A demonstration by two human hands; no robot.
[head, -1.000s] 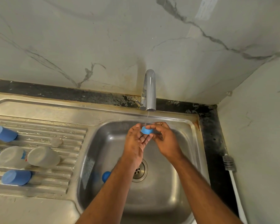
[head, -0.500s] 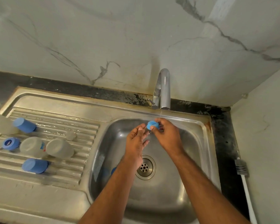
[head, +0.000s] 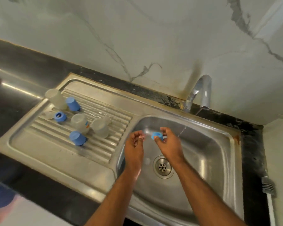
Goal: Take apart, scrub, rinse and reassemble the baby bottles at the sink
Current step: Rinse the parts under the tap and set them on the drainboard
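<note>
While the tap (head: 203, 93) is running, the right hand (head: 168, 144) is pinching a blue collar ring (head: 157, 135) (rinse step); the left hand (head: 134, 144) is hanging loosely curled, empty. Next move is likely calling for the drainboard (head: 44, 144).

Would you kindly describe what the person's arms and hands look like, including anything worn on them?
Both forearms are bare as far as the frame shows: no sleeves, gloves, watch or bracelets. The left hand and right hand show no rings. Fingernails look short and unpainted.

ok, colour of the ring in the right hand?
Blue ring, pinched by the right hand; head view.
</note>
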